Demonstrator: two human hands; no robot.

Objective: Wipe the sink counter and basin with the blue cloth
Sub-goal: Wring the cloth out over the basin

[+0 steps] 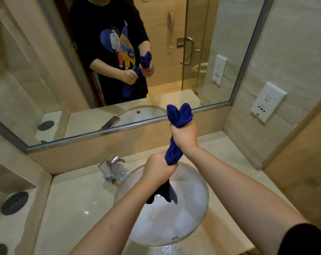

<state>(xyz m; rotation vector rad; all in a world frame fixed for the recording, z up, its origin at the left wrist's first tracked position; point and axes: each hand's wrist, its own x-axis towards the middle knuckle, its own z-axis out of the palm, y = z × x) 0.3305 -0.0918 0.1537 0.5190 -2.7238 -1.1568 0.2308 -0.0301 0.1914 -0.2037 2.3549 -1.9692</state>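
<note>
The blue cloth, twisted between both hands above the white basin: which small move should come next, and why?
Probably the left hand should let go, so the dark blue cloth untwists. The right hand grips its upper part, both wring it into a tight rope over the round white basin, and a rope cannot wipe the beige stone counter well.

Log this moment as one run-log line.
phase: wringing | twisted blue cloth: held above white round basin | left hand: grips lower part | right hand: grips upper part
</note>
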